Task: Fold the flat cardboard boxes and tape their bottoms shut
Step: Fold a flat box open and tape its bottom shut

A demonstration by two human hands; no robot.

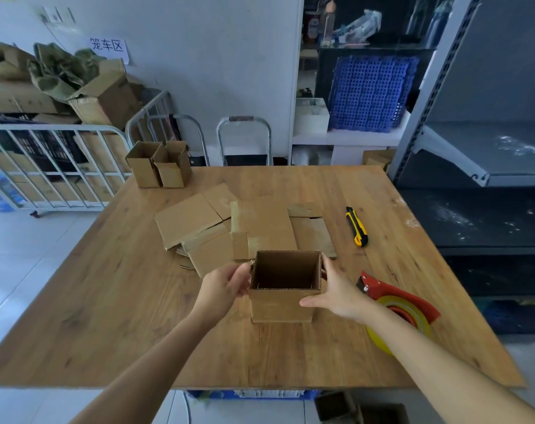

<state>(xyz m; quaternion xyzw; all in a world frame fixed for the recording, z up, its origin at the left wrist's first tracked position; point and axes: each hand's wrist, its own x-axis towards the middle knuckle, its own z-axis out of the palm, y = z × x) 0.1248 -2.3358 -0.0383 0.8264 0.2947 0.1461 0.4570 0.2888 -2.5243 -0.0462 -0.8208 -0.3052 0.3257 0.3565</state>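
Observation:
A small brown cardboard box (280, 306) stands upright and open-topped on the wooden table (137, 332), near its middle. My left hand (226, 284) grips the box's left wall at the rim. My right hand (336, 295) holds the right wall, thumb across the front face and fingers behind. Just behind the box lie several flat cardboard boxes (254, 228) in a loose pile. Two folded boxes (159, 168) stand at the table's far left corner. A red tape dispenser (404, 307) with yellowish tape lies to the right of my right wrist.
A yellow-and-black utility knife (356, 226) lies on the table's right side. A white metal cage cart (52, 166) with cartons stands left of the table, grey metal shelving (480, 154) to the right. Two step stools (245, 139) lean against the far wall.

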